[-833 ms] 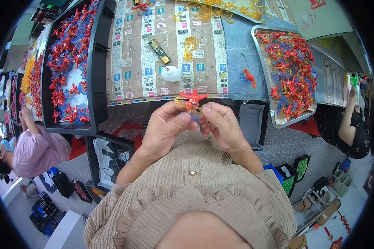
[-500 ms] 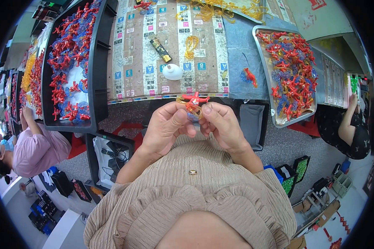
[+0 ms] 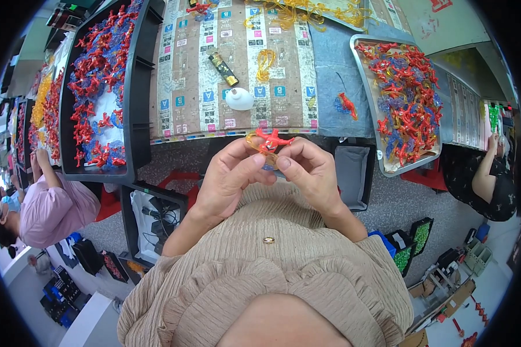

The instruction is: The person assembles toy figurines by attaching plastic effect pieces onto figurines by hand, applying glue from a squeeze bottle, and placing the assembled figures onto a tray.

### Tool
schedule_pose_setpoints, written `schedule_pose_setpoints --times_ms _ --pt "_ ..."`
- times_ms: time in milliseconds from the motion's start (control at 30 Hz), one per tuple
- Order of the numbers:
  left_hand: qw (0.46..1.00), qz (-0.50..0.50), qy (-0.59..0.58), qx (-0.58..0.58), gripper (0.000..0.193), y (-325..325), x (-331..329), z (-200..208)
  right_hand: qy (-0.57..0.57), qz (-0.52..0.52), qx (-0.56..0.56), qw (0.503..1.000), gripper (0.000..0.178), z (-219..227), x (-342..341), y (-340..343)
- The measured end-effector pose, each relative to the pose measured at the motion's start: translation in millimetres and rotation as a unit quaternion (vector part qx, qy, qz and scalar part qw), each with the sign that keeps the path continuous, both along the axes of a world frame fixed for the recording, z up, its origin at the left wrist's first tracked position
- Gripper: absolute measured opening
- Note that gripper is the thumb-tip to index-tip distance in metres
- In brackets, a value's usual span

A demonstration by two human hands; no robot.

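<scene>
From afar, I have the left hand (image 3: 231,178) and right hand (image 3: 311,175) pinching a small, shiny red plastic figure (image 3: 272,140) that looks light, hard and slippery, best held round its middle.

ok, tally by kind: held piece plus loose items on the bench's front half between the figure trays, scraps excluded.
Red-and-blue figures: 2 (held figure in the left hand and right hand; lying figure on the blue sheet)
Black-and-gold tube: 1
Yellow cord bundle: 1
White rounded object with nub: 1
Total: 5
</scene>
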State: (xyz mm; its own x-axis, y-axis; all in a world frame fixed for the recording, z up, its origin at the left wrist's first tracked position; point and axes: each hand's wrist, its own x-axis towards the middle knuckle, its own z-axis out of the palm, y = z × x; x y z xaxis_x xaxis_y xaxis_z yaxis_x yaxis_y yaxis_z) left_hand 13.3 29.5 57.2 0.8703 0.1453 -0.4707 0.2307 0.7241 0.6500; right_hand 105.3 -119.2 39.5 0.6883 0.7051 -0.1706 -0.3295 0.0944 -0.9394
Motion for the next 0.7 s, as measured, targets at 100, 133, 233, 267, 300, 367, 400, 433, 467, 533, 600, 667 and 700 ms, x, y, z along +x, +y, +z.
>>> schedule_pose_setpoints --times_ms 100,133,233,267,300,367,400,433,467,533,600,667,700 --pt "1.000 0.011 -0.018 0.008 0.029 0 -1 -2 -0.038 -0.004 0.038 0.999 0.016 -5 -2 1" --pt "0.999 0.010 -0.030 0.008 0.030 1 -2 -3 -0.038 -0.004 0.038 0.999 0.016 -7 -2 1" --pt "0.999 0.012 -0.032 0.019 0.031 0 -2 -3 -0.071 -0.012 0.028 0.997 0.016 -8 -1 1" --pt "0.999 0.012 -0.032 0.020 0.031 0 -2 -3 -0.094 -0.003 0.009 0.995 0.015 -6 -1 0" --pt "0.998 0.018 -0.044 0.038 0.028 0 -3 -5 -0.117 0.007 -0.011 0.993 0.015 -5 0 0" --pt "0.996 0.025 -0.056 0.057 0.025 0 -5 -8 -0.131 0.013 -0.016 0.991 0.014 -1 1 2" --pt "0.995 0.039 -0.059 0.068 0.027 0 -6 -10 -0.145 0.020 -0.021 0.989 0.014 0 1 3" --pt "0.994 0.052 -0.064 0.078 0.030 1 -7 -11 -0.146 0.021 -0.021 0.989 0.014 -1 3 4" --pt "0.993 0.053 -0.064 0.079 0.030 2 -7 -11 -0.174 0.009 -0.021 0.984 0.013 -2 7 4" --pt "0.994 0.061 -0.071 0.060 0.029 7 -10 -11 -0.204 -0.024 -0.020 0.978 0.012 -10 16 5" --pt "0.993 0.069 -0.067 0.063 0.030 11 -11 -12 -0.183 -0.064 -0.062 0.979 0.016 -14 22 10" --pt "0.993 0.079 -0.062 0.067 0.030 14 -15 -15 -0.187 -0.069 -0.094 0.975 0.019 -14 28 19" --pt "0.993 0.076 -0.068 0.061 0.031 16 -16 -15 -0.245 -0.077 -0.114 0.960 0.025 -10 31 26"
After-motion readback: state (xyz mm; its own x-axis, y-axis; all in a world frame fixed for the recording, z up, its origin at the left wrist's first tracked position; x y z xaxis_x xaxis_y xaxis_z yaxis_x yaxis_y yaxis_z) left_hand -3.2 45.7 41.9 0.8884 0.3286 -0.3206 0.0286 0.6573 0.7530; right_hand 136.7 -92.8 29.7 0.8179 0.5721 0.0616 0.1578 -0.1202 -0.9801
